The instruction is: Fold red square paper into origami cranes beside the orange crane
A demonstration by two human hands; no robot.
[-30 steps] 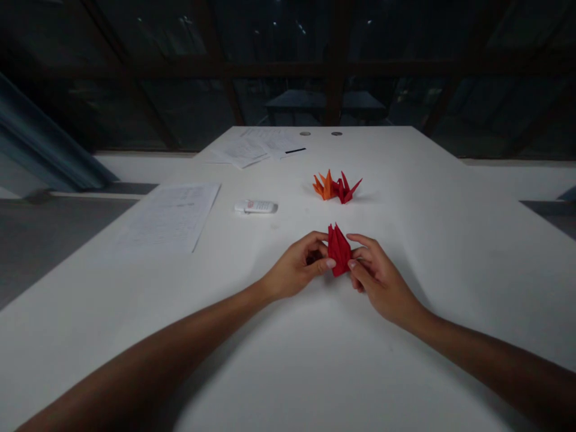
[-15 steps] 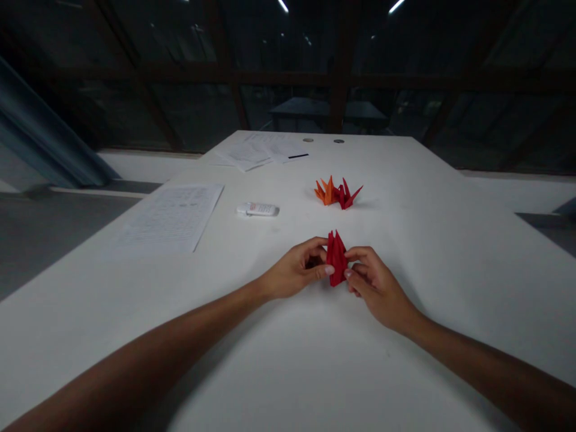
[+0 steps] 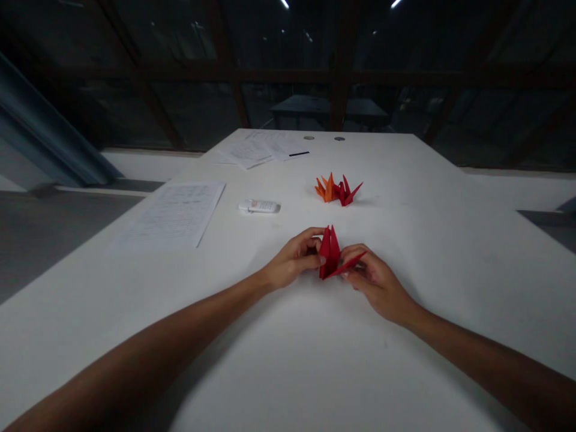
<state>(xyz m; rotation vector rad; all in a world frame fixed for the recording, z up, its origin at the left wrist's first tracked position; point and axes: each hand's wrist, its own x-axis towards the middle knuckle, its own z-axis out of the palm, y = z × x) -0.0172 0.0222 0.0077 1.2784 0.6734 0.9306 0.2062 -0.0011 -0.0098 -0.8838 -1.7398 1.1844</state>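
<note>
A folded red paper piece (image 3: 330,255) is between my two hands, above the white table (image 3: 279,360). Its two points stand upright, and a thin arm of it slants out to the right. My left hand (image 3: 294,259) pinches its left side, thumb in front. The fingers of my right hand (image 3: 371,279) are closed on the slanting arm. Farther back on the table, an orange folded paper figure (image 3: 327,188) and a red folded paper figure (image 3: 348,192) stand touching each other.
A white plastic dispenser (image 3: 258,206) lies left of the folded figures. Printed sheets (image 3: 173,213) are at the left, with more papers (image 3: 252,150) and a dark pen (image 3: 299,153) behind. Two small discs (image 3: 339,138) sit near the far edge.
The red paper's right part has been drawn out into a slanting arm. My left hand and the paper have shifted slightly left and up.
</note>
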